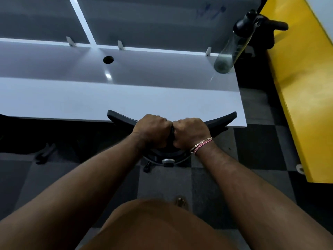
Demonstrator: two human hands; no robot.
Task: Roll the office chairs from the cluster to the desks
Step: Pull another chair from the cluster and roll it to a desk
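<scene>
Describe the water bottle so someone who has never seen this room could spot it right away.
Find the long white desk and follow it to its far right corner, beside the yellow panel. There stands the tall clear plastic bottle with a black cap. It is the only thing standing on the desktop.

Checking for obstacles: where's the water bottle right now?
Head view, upper right: the water bottle stands on the white desk, at its far right corner beside the yellow panel.

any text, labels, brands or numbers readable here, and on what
No text can be read.
Blue scribble on the grey partition panel: too blurred to read.
Dark print on the clear water bottle at the desk corner: too blurred to read.
</scene>
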